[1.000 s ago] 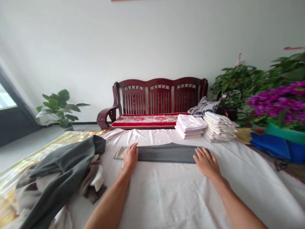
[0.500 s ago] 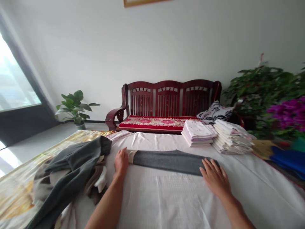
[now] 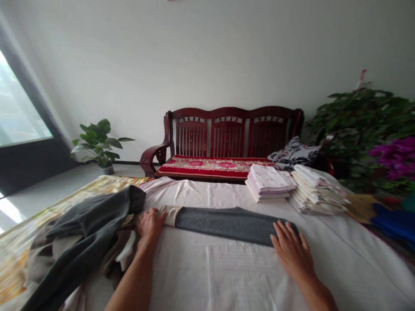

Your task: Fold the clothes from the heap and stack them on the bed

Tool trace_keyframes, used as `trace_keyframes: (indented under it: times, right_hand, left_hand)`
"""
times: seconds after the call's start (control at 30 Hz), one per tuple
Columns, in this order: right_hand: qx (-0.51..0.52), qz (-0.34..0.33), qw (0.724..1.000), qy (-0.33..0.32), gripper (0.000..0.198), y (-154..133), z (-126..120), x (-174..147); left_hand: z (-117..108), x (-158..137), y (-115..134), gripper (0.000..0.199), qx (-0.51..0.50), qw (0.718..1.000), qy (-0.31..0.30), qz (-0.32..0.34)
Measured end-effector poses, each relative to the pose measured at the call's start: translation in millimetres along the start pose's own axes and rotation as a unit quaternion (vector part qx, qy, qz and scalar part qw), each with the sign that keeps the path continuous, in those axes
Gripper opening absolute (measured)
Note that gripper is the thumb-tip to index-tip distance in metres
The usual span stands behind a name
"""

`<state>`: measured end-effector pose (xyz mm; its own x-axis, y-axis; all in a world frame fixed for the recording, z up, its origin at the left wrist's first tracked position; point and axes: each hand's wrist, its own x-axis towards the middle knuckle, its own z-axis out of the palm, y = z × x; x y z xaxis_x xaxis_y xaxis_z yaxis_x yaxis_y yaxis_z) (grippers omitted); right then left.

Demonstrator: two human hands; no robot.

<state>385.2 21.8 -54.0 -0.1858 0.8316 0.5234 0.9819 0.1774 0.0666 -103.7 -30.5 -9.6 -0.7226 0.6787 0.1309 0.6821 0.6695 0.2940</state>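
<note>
A pair of dark grey trousers [image 3: 223,222], folded lengthwise into a long strip, lies across the white sheet in front of me. Its pale beige cuff end [image 3: 171,217] points left and the wider end points right. My left hand [image 3: 151,223] is closed at the cuff, thumb and fingers gripping its edge. Flat on the wider right end rests my right hand [image 3: 291,246], its fingers stretched out. Left of my left arm, a loose heap of dark grey and brown clothes [image 3: 94,229] lies crumpled, one grey leg trailing toward me.
Folded pale cloths [image 3: 269,183] and a second stack of white cloths [image 3: 317,192] stand at the right back. Blue fabric [image 3: 394,224] lies farther right. Beyond the sheet [image 3: 240,276] is a wooden bench [image 3: 227,129], with potted plants [image 3: 102,140] at both sides.
My left hand has moved left, and the cuff end has shifted left with it. My right hand stays on the wide end. The view has shifted slightly.
</note>
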Motion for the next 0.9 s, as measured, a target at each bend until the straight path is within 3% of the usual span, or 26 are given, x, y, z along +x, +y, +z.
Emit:
trace_keyframes:
  times: [0.3,0.4,0.5,0.57,0.67,0.83,0.9]
  right_hand:
    - [0.046,0.009,0.999,0.010,0.045,3.0,-4.5,1.0]
    - [0.103,-0.024,0.993,0.046,0.035,-1.3,-15.0,3.8]
    - [0.178,-0.080,0.980,0.032,0.021,-20.7,-30.9,6.8]
    - [0.202,-0.093,0.975,0.002,0.015,-39.2,-41.2,9.4]
    - [0.218,-0.101,0.970,-0.038,0.012,-62.7,-51.5,14.5]
    - [0.210,-0.120,0.967,-0.075,0.011,-74.3,-56.5,18.5]
    - [0.205,-0.127,0.967,-0.085,0.016,-71.8,-56.1,18.3]
  left_hand:
    - [-0.8,1.0,-1.8,0.035,-0.025,0.999,0.016,0.019]
    - [-3.5,-4.6,4.7,0.032,-0.029,0.994,0.103,0.036]
    - [-5.2,-15.2,20.3,0.029,-0.084,0.970,0.178,0.140]
    - [-5.0,-26.8,36.5,0.023,-0.149,0.942,0.159,0.255]
    - [-1.6,-53.0,67.5,0.022,-0.226,0.886,0.072,0.399]
    - [13.6,-104.8,125.2,0.027,-0.274,0.817,-0.041,0.506]
    - [21.3,-119.5,145.8,0.027,-0.271,0.803,-0.073,0.525]
